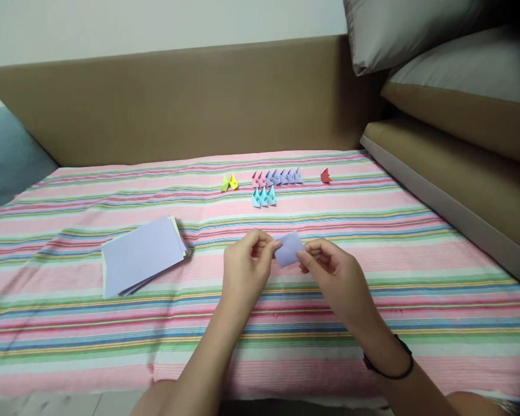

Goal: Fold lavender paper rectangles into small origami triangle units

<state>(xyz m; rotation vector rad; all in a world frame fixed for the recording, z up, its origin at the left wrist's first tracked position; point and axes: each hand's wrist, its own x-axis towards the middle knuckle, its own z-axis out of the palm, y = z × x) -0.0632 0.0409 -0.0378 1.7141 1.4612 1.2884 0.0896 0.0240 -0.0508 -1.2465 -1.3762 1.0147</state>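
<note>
A small lavender paper square (289, 248) is held up between my two hands, above the striped cloth. My left hand (250, 263) pinches its left corner between thumb and fingers. At the right edge, my right hand (335, 268) grips it the same way, with a dark band (392, 370) around that wrist. Beyond my hands stand folded paper pieces: a row of pink ones (258, 179) and purple ones (283, 177), with light blue ones (264, 197) just in front.
To the left lies a stack of paper (141, 254), lavender on top. Two yellow folded pieces (229, 182) and one red piece (326, 175) flank the row. The striped cloth (208, 323) covers the seat. A brown backrest (190, 104) rises behind, with cushions (459, 156) stacked at right.
</note>
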